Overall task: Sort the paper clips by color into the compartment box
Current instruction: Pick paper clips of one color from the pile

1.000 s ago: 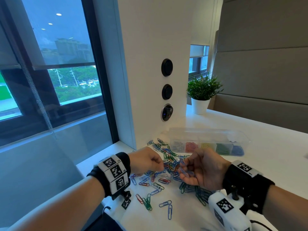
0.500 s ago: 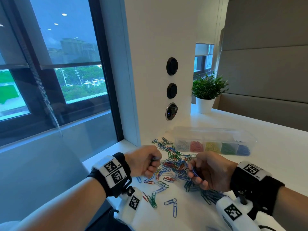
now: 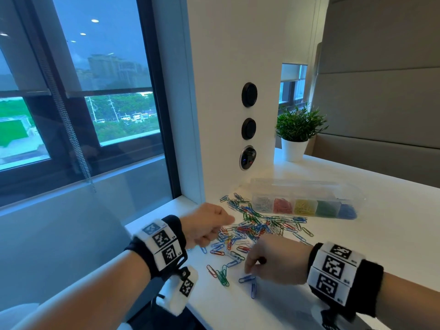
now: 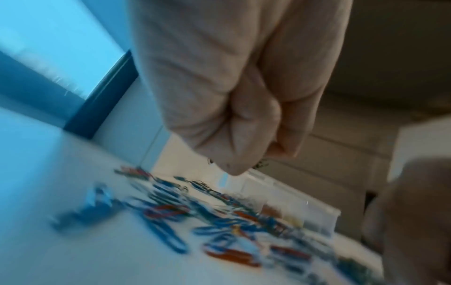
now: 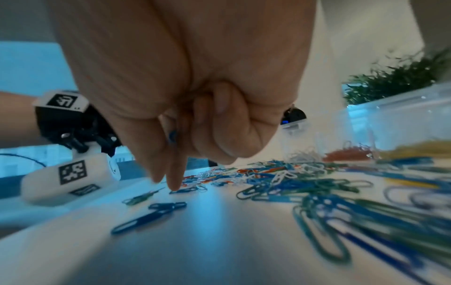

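Coloured wire paper clips lie spread in a loose heap on the white surface in front of us: blue, green, red, white and a few yellow ones, tangled too thickly for us to count. Behind the heap, touching its far edge, stands one clear compartment box with its lid folded back. We count five compartments in it, from left to right filled with white, red, yellow, green and blue clips.

Nearer to us a few clips lie apart from the heap: two blue clips just beside each other, one lying across and one pointing towards us, and a small bunch of green clips with one red to their left.

Our right hand is low over the surface, its index finger and thumb stretched down to the blue clip that lies across, fingertip touching the surface beside it. The other fingers are curled in, and the right wrist view shows something blue tucked in there.

Our left hand hovers over the near left edge of the heap with its fingers curled into a fist. Whether it holds a clip we cannot tell; the left wrist view is blurred.

One potted plant stands further back on the surface.
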The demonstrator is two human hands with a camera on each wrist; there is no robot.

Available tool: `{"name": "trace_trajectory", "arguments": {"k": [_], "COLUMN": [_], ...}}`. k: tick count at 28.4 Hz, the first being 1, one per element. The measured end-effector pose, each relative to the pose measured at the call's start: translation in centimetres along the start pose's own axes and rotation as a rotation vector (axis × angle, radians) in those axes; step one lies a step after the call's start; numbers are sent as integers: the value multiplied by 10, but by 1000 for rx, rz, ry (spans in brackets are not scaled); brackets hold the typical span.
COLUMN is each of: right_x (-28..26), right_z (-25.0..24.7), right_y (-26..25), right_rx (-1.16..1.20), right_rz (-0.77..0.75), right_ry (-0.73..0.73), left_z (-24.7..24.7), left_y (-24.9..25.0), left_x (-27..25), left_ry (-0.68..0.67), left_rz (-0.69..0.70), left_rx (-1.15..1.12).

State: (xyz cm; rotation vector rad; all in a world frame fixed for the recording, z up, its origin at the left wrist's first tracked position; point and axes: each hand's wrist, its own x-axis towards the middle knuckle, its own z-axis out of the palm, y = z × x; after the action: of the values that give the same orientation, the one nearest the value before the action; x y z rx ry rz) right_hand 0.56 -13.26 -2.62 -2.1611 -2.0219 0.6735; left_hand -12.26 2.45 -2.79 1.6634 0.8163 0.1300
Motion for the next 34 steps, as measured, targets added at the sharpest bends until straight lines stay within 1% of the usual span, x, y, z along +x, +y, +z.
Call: {"name": "trace_trajectory", "arguments": {"k": [2, 4, 6, 8, 9, 10, 12, 14, 16, 18, 20, 22, 24, 26, 28, 30, 32, 34], "right_x": [3, 7, 10, 15, 17, 19, 21, 23, 27, 29, 29, 29, 30, 30, 29, 28, 26, 25], "right_z": [2, 3, 2, 3, 3, 4, 5, 6, 7, 8, 9, 11, 11, 10, 9, 7, 1, -6], "right_y": [-4, -3, -5, -5, -5, -5, -7, -7, -4, -3, -1, -1, 1, 2, 2, 1, 2, 8], "right_rx": [-114, -182, -218, -232, -251, -271, -316, -340, -342, -349, -373, -407, -432, -465, -462, -396, -258, -55], "right_rz": [-23, -31, -33, -37, -40, -46, -48, -14, 20, 42, 61, 66, 52, 48, 47, 44, 48, 53], "right_ry": [-39, -87, -60, -27, -18, -13, -17, -44, -87, -118, -149, -182, -195, -184, -165, -144, -113, -76], "left_z": [-4, -9, -13, -18, -21, -23, -24, -21, -17, -15, -16, -19, -22, -24, -25, -25, -26, -25], "left_y": [-1, 0, 1, 0, -2, -4, -7, -6, -5, -5, -5, -5, -7, -10, -14, -18, -20, -20], "left_x": [-5, -11, -14, -14, -14, -12, -9, -9, -8, -5, -4, -5, -6, -7, -7, -5, -3, -3], "left_ry": [44, 80, 106, 93, 80, 64, 29, 3, 1, 20, 55, 95, 105, 90, 82, 77, 75, 64], "left_rz": [47, 107, 141, 116, 89, 58, 3, -3, -2, -10, 5, 47, 126, 167, 149, 123, 127, 144], "left_rx": [303, 485, 562, 588, 564, 491, 224, 20, -56, -51, 84, 376, 680, 879, 969, 1028, 1066, 1081]}}
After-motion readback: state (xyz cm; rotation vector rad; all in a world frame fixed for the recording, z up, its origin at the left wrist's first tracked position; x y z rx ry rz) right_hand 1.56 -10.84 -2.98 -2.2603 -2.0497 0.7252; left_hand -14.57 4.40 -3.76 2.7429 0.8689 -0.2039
